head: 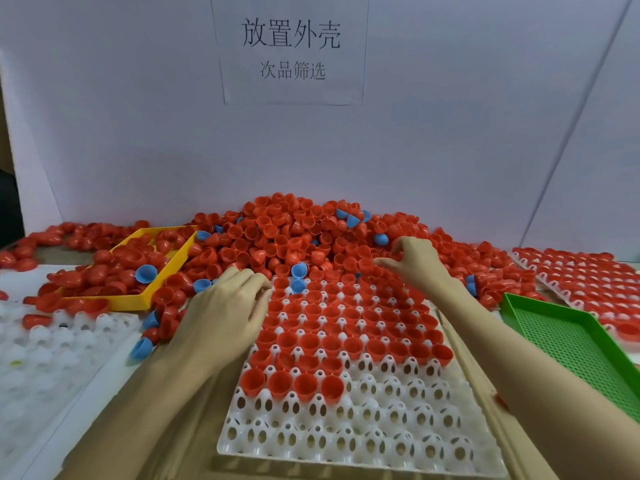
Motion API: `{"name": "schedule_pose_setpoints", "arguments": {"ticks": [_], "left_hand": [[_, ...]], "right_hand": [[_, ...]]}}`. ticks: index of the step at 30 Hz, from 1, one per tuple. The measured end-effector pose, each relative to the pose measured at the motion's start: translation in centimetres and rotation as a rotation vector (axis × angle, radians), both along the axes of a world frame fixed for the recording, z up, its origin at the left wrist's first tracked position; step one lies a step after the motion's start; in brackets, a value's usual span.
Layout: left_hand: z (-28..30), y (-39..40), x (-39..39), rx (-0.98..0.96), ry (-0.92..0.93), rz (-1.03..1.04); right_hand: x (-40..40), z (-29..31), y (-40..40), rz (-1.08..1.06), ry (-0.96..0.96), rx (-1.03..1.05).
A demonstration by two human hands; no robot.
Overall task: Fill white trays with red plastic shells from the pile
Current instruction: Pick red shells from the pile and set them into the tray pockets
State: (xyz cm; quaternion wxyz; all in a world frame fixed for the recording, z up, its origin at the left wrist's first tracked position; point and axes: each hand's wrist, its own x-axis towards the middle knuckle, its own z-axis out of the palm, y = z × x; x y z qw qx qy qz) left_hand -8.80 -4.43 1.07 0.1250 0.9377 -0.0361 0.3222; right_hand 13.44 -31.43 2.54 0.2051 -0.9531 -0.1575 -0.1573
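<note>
The white tray [360, 424] lay on the counter [194, 424] directly in front of the person, its far edge touching the foot of the pile of red shells [277, 233]. By my judgement it was well over half filled: the far rows held red shells open side up, the fill line ran in steps, and about three near rows plus most of a fourth stood bare. In that stepped row, four shells [292, 384] sat at the left. Two blue shells [298, 277] rested at the tray's far left corner, and roughly a dozen more were scattered through the pile; the exact number was hard to tell.

The left hand [225, 313] rested at the tray's left edge, fingers together and bent down onto the shells there; whether they held one could not be seen. The right hand [414, 263] hovered at the pile's foot, thumb and forefinger pinching towards a red shell.

One filled tray [575, 271] lay at the right, one unfilled white tray [52, 344] at the left. A yellow basket [152, 268] held red shells and one blue; a green basket [571, 344] held nothing visible.
</note>
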Motion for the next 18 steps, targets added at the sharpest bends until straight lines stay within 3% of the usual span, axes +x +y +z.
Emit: {"name": "schedule_pose_setpoints", "arguments": {"ticks": [4, 9, 13, 18], "left_hand": [[-0.2, -0.3, 0.0, -0.004, 0.035, -0.015], [0.0, -1.1, -0.1, -0.054, 0.030, -0.061], [0.0, -2.7, -0.3, -0.200, 0.030, -0.228], [0.4, -6.3, -1.7, -0.385, 0.172, -0.421]], "right_hand": [[-0.4, 0.6, -1.9, -0.005, 0.080, 0.128], [-4.8, 0.9, -2.0, 0.296, 0.128, 0.376], [-9.2, 0.0, -1.6, 0.472, 0.131, 0.358], [-12.7, -1.0, -1.1, 0.630, 0.136, 0.328]]}}
